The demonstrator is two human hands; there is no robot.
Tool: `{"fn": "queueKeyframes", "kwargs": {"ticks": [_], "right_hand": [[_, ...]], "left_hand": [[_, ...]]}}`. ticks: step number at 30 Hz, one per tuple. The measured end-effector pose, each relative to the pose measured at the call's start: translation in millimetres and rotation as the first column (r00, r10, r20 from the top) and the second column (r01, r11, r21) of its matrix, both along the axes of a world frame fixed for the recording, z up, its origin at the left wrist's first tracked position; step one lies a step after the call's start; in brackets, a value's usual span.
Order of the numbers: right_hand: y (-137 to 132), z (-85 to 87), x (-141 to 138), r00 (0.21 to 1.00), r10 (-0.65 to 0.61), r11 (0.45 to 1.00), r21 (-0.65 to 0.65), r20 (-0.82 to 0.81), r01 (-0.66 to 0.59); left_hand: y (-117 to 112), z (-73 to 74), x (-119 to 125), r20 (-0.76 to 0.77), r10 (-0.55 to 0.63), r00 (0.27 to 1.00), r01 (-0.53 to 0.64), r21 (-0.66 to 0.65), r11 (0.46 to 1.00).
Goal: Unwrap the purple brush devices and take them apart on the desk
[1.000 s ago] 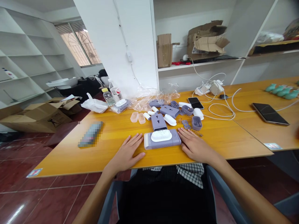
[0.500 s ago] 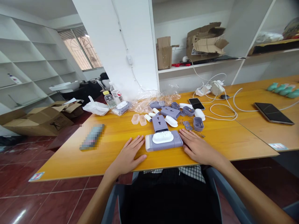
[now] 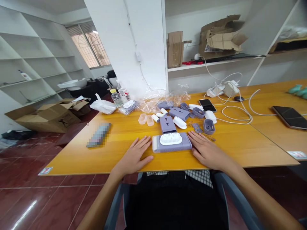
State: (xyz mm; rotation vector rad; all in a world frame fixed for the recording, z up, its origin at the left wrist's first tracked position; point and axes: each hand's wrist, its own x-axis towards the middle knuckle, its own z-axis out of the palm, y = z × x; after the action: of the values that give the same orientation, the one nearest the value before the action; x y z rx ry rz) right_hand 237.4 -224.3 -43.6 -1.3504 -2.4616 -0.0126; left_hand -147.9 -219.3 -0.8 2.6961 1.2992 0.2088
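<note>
On table (image 3: 96, 156), hands flat, empty, flanking purple device (image 3: 172, 142); unchanged since earlier.

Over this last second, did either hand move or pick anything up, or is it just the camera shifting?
Only the view shifted, slightly. The left hand and right hand lie flat and open on the table, either side of the purple case with its white brush insert, as before. Nothing was taken hold of or let go. The loose purple and white parts behind it lie as they did.

We see bright daylight from the window (image 3: 88, 44), glare on the floor tiles (image 3: 24, 210), motion blur upper right, and wide-angle bending at the edges.
</note>
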Motion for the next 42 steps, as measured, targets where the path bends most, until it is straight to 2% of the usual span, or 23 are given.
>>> {"fn": "queueKeyframes", "kwargs": {"ticks": [9, 15, 22, 25, 29, 35, 42], "right_hand": [[0.9, 0.2, 1.6, 0.999, -0.009, 1.000, -0.028, -0.047, 0.007], [-2.5, 2.4, 4.5, 0.982, -0.027, 0.997, -0.076, -0.185, 0.014], [-7.5, 11.3, 7.4, 0.969, 0.027, 0.986, -0.153, -0.244, -0.066], [-6.2, 13.5, 7.3, 0.967, 0.023, 0.976, -0.204, -0.252, -0.076], [-4.9, 17.0, 5.6, 0.966, 0.027, 0.967, -0.238, -0.258, -0.090], [-4.8, 19.8, 7.0, 0.957, 0.071, 0.956, -0.254, -0.282, -0.145], [-4.5, 20.2, 7.9, 0.951, 0.065, 0.952, -0.267, -0.303, -0.151]], "left_hand": [[-4.9, 1.5, 1.1, 0.126, 0.109, 0.986, -0.107, -0.026, 0.994], [-1.7, 9.5, 15.0, 0.155, 0.162, 0.975, -0.149, -0.095, 0.984], [-1.8, 10.2, 51.7, 0.271, 0.060, 0.961, -0.037, -0.087, 0.996], [-4.5, 8.0, 52.8, 0.293, 0.005, 0.956, 0.025, -0.101, 0.995], [-7.4, 7.0, 50.9, 0.280, 0.018, 0.960, 0.012, -0.103, 0.995], [-7.8, 13.4, 55.5, 0.251, -0.059, 0.966, 0.092, -0.123, 0.988], [-8.3, 14.5, 55.0, 0.249, -0.059, 0.967, 0.089, -0.110, 0.990]]}}
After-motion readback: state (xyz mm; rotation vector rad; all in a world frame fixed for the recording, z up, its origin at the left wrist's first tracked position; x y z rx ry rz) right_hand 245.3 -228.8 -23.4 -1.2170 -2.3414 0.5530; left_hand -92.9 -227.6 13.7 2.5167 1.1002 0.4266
